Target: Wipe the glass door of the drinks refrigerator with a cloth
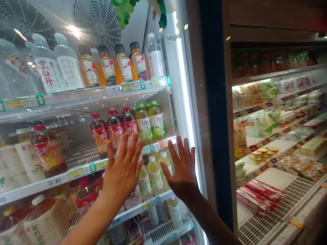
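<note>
My left hand (124, 168) is raised with its fingers stretched out and holds nothing. Behind it, on the middle shelf, stand red-capped tea bottles (100, 136). To its right my right hand (182, 170) is also raised, palm forward and fingers spread, with nothing in it. Pale yellow bottles (155, 175) on a lower shelf show between the two hands. Green-capped tea bottles (156, 119) stand above and beyond them. Reflections suggest a glass door in front of the shelves; whether either hand touches it, I cannot tell.
Clear water bottles (46, 66) and orange drink bottles (124, 64) line the top shelf (107, 91). A bright light strip (187, 98) runs down the fridge's right side. Farther right, past a dark blue panel (217, 112), an open chiller holds packaged food and red boxes (259, 195).
</note>
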Tool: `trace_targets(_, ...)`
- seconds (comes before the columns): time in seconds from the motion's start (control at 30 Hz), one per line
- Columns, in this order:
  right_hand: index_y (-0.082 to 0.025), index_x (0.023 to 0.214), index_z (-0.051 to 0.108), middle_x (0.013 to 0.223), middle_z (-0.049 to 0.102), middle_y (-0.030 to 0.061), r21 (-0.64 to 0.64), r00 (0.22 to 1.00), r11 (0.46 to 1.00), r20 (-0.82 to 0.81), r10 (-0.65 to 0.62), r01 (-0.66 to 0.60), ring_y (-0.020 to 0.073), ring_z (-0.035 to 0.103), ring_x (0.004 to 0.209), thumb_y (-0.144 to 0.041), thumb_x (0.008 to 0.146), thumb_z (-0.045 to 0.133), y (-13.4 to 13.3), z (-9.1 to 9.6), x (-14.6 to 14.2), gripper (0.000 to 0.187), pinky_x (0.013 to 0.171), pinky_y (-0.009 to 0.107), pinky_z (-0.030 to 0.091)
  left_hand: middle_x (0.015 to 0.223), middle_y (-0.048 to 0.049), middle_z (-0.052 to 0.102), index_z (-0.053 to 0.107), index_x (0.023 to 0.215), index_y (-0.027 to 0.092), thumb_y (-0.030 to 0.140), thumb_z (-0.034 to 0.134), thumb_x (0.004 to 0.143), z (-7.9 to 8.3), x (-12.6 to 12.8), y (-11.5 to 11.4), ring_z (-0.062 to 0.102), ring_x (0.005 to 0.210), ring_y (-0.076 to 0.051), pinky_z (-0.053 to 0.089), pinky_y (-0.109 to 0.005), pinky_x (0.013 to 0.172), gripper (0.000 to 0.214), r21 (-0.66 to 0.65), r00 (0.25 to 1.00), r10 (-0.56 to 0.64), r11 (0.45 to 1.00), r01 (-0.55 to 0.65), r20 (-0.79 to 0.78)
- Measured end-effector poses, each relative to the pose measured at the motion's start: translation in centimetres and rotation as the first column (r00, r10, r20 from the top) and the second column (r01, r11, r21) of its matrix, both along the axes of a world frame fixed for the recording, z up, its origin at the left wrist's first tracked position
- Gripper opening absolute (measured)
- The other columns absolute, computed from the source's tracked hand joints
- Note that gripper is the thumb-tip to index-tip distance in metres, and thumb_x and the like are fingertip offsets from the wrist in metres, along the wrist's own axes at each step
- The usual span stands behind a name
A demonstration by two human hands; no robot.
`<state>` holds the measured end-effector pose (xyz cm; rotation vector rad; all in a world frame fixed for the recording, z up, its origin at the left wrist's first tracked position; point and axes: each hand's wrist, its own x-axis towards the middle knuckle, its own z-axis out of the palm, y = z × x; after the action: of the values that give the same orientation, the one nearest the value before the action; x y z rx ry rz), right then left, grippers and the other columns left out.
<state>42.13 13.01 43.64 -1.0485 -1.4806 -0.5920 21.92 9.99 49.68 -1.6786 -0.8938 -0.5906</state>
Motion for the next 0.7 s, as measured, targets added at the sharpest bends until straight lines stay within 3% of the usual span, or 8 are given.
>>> trace_targets(0.13, -0.030, 0.166, 0.007, 0.173, 0.011, 0.0071, 0.063, 0.999, 0.998, 0.034, 0.026, -0.028, 0.0357, 0.009, 0.159, -0.029, 0.099, 0.057, 0.2, 0.1, 0.2, 0.084, 0.124, 0.070, 0.019, 0.171, 0.0008, 0.017, 0.023, 0.162, 0.024, 0.037, 0.042, 0.102, -2.8, 0.7, -0.3, 0.003, 0.161, -0.022, -0.004, -0.053, 0.131, 0.064, -0.057, 0.988, -0.026, 0.998, 0.018, -0.149)
trace_targets(0.27, -0.030, 0.166, 0.010, 0.173, 0.013, 0.0075, 0.123, 0.994, 0.988, 0.075, 0.081, -0.090, 0.0376, 0.010, 0.159, -0.028, 0.096, 0.061, 0.3, 0.8, -1.0, 0.086, 0.123, 0.075, 0.014, 0.170, -0.0039, 0.020, 0.012, 0.163, 0.023, 0.040, 0.039, 0.104, 0.5, -0.6, -0.7, -0.002, 0.161, -0.022, -0.012, -0.058, 0.128, 0.068, -0.013, 0.997, 0.048, 0.999, -0.047, 0.052)
trace_targets(0.33, -0.030, 0.165, 0.012, 0.173, 0.012, 0.0067, 0.137, 0.992, 0.983, 0.065, 0.112, -0.120, 0.0380, 0.010, 0.159, -0.029, 0.096, 0.062, 0.2, 1.1, -2.0, 0.085, 0.123, 0.076, 0.012, 0.171, -0.0064, 0.016, 0.008, 0.164, 0.022, 0.041, 0.038, 0.104, 0.7, -1.5, -1.1, -0.004, 0.160, -0.025, -0.015, -0.061, 0.126, 0.069, 0.006, 0.984, 0.073, 0.997, -0.075, 0.162)
trace_targets(0.37, -0.031, 0.165, 0.013, 0.173, 0.012, 0.0063, 0.143, 0.990, 0.981, 0.065, 0.126, -0.135, 0.0384, 0.010, 0.159, -0.029, 0.096, 0.062, 0.0, 1.1, -2.6, 0.085, 0.123, 0.076, 0.011, 0.171, -0.0060, 0.013, 0.007, 0.164, 0.022, 0.041, 0.038, 0.104, -0.4, -2.0, -1.4, -0.004, 0.160, -0.026, -0.014, -0.062, 0.126, 0.069, 0.001, 0.980, 0.077, 0.997, -0.078, 0.182)
trace_targets(0.47, -0.030, 0.164, 0.019, 0.173, 0.013, 0.0063, 0.147, 0.983, 0.975, 0.095, 0.154, -0.167, 0.0408, 0.012, 0.158, -0.029, 0.094, 0.065, -0.3, 0.5, -4.3, 0.084, 0.122, 0.077, 0.014, 0.171, 0.0002, 0.010, 0.011, 0.164, 0.026, 0.042, 0.039, 0.103, -5.8, -4.4, -2.5, -0.001, 0.161, -0.023, -0.008, -0.058, 0.129, 0.068, -0.047, 0.990, 0.070, 0.997, -0.065, 0.124)
trace_targets(0.53, -0.030, 0.164, 0.023, 0.172, 0.015, 0.0068, 0.136, 0.981, 0.976, 0.112, 0.158, -0.173, 0.0436, 0.011, 0.157, -0.029, 0.093, 0.066, -0.5, 0.2, -5.3, 0.082, 0.120, 0.080, 0.015, 0.171, 0.0017, 0.013, 0.013, 0.163, 0.030, 0.043, 0.041, 0.103, -7.4, -6.7, -3.4, 0.002, 0.161, -0.021, -0.007, -0.055, 0.130, 0.068, -0.057, 0.989, 0.073, 0.996, -0.066, 0.126)
trace_targets(0.6, -0.030, 0.163, 0.026, 0.172, 0.016, 0.0072, 0.141, 0.984, 0.977, 0.096, 0.148, -0.161, 0.0462, 0.008, 0.157, -0.030, 0.093, 0.066, -0.7, 0.4, -6.4, 0.081, 0.118, 0.083, 0.012, 0.171, -0.0027, 0.016, 0.009, 0.164, 0.031, 0.043, 0.040, 0.103, -5.7, -9.4, -4.3, 0.002, 0.161, -0.022, -0.010, -0.058, 0.128, 0.069, -0.046, 0.965, 0.113, 0.993, -0.105, 0.239)
trace_targets(0.7, -0.030, 0.163, 0.026, 0.171, 0.019, 0.0076, 0.159, 0.991, 0.979, 0.039, 0.125, -0.130, 0.0477, 0.006, 0.157, -0.032, 0.094, 0.067, -1.2, 1.2, -8.3, 0.080, 0.117, 0.084, 0.009, 0.173, -0.0094, 0.008, -0.001, 0.164, 0.028, 0.038, 0.039, 0.104, -1.1, -13.3, -5.4, -0.006, 0.160, -0.031, -0.013, -0.068, 0.123, 0.073, -0.022, 0.859, 0.182, 0.981, -0.195, 0.479)
